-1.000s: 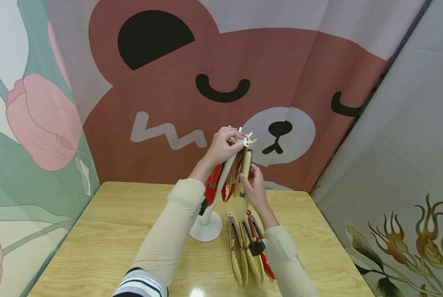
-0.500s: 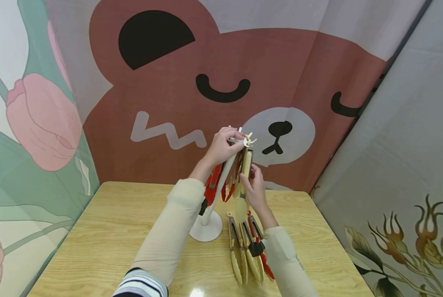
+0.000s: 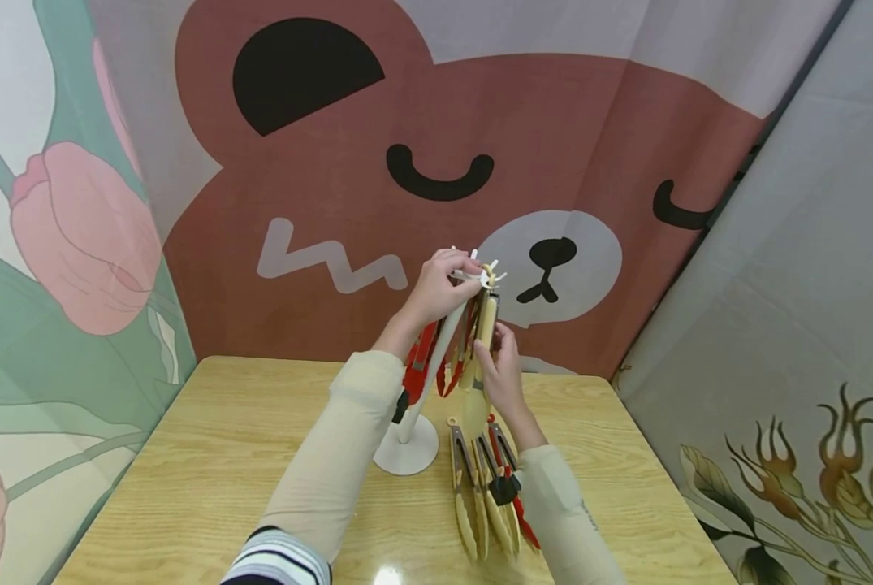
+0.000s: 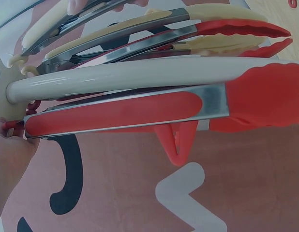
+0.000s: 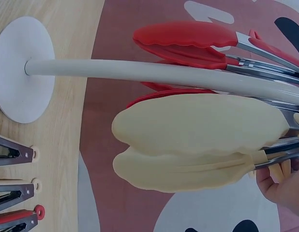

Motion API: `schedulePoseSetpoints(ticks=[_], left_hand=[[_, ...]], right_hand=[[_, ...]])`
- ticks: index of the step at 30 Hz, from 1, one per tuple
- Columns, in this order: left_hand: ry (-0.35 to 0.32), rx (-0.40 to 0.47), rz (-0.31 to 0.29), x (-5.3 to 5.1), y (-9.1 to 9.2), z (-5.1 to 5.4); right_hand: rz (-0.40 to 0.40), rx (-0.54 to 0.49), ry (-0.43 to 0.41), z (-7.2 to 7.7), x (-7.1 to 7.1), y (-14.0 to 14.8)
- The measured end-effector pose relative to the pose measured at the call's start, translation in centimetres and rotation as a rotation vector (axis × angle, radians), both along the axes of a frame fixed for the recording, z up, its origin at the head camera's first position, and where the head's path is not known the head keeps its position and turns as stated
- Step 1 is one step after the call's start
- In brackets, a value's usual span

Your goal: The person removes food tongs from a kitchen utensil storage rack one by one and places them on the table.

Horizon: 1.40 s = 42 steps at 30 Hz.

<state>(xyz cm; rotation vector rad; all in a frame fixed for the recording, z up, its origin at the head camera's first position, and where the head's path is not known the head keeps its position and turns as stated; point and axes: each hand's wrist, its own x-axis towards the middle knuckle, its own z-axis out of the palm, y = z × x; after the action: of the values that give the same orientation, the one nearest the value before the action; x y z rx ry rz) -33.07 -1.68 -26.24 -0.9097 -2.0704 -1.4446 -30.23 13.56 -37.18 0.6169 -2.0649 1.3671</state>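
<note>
Right hand [image 3: 507, 374] grips the cream tongs [image 3: 484, 325]; left hand [image 3: 434, 288] grips the white hook stand [image 5: 106, 68]; bracing it should limit wobble.

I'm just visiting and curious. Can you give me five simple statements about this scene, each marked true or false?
1. Red tongs hang from the stand. True.
2. The left hand lies flat on the table. False: it is up at the stand's top.
3. The right hand holds cream tongs. True.
4. Every pair lying on the table is red. False: two cream pairs and a red pair lie there.
5. The stand's base is square. False: it is round.
</note>
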Motion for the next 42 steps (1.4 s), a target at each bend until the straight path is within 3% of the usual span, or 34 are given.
schedulePoseSetpoints(ticks=[15, 33, 42], left_hand=[[-0.007, -0.008, 0.013, 0.0, 0.1, 0.1], [0.021, -0.01, 0.021, 0.0, 0.1, 0.0], [0.021, -0.005, 0.02, -0.1, 0.2, 0.0]], right_hand=[[-0.034, -0.013, 0.018, 2.7, 2.5, -0.8], [-0.029, -0.063, 0.009, 3.5, 2.7, -0.2], [-0.031, -0.072, 0.012, 3.1, 2.6, 0.2]])
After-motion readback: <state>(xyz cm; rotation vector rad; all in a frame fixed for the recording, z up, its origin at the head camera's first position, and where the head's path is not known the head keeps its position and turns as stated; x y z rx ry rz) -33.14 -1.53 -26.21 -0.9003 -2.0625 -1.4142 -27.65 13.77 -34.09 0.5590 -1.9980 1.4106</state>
